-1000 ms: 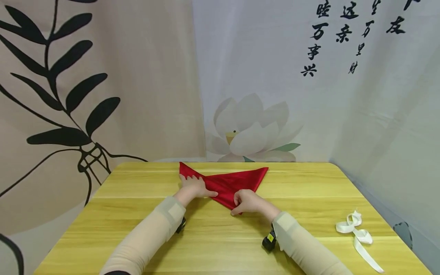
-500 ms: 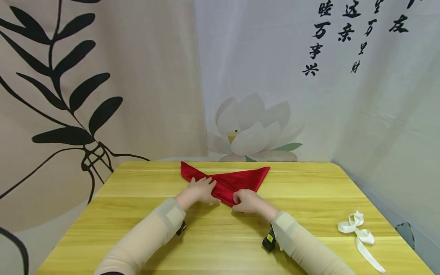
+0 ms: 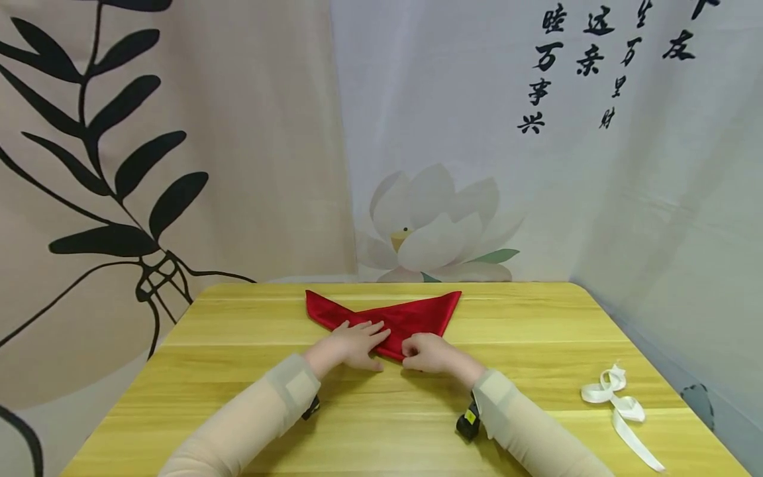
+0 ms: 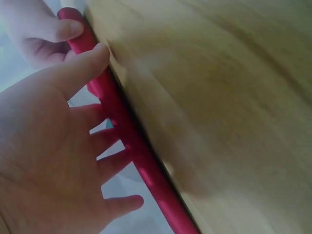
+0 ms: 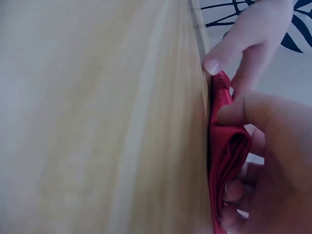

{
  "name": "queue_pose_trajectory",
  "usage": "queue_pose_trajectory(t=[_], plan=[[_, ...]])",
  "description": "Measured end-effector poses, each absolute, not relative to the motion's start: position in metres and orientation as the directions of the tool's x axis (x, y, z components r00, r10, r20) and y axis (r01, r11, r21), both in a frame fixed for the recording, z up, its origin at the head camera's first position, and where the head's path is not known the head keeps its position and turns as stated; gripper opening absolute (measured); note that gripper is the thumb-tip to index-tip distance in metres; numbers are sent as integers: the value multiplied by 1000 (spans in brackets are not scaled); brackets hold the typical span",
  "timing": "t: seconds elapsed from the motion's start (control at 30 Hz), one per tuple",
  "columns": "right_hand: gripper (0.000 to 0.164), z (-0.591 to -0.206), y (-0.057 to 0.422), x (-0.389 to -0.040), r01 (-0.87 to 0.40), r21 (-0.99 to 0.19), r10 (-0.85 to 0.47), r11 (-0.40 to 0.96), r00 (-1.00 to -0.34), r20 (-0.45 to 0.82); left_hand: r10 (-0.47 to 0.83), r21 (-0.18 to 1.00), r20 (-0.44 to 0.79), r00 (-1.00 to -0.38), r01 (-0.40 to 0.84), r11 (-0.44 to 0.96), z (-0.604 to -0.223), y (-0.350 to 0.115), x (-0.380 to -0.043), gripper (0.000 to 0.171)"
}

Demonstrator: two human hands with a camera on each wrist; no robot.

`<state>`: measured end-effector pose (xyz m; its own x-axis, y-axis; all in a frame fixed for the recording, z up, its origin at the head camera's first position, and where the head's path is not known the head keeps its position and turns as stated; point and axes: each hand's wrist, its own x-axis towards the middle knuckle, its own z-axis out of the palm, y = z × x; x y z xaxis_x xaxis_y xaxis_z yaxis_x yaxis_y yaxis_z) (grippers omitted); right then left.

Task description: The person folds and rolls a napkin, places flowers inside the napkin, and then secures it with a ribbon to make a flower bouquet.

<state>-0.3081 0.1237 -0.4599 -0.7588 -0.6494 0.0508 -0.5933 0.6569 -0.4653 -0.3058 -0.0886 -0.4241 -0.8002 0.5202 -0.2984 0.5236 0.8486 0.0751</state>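
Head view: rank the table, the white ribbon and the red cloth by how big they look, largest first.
1. Table
2. Red cloth, though partly covered
3. White ribbon, narrow strips and loops

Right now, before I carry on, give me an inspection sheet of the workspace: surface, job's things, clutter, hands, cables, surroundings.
Surface: wood-grain table, light yellowish; no spill seen.
Job's things: red cloth, shiny, folded in layers, two pointed ends toward the far edge.
Clutter: white ribbon, loosely looped, on the table's right side, apart from the cloth.
Hands: left hand spread, fingers on the cloth; right hand pinching its near edge.
Cables: nothing seen.
Surroundings: pale backdrop behind the table, printed with dark leaves, a lotus and black characters.
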Motion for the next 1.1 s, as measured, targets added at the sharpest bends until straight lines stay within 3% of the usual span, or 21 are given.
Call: queue_pose_trajectory(t=[0.27,0.53,1.1], plan=[[25,-460,133,-307,-513,-633,-663,580,-748,-2,544,10,-290,-787,566,824,-432,-90,-307,67],[21,-459,139,-307,-450,-708,-663,544,-748,-34,611,-61,-158,-775,626,778,-436,-92,-316,49],[32,-450,130,-289,-550,-465,-556,694,-820,139,628,-27,-121,-769,635,772,-434,-94,-318,42]])
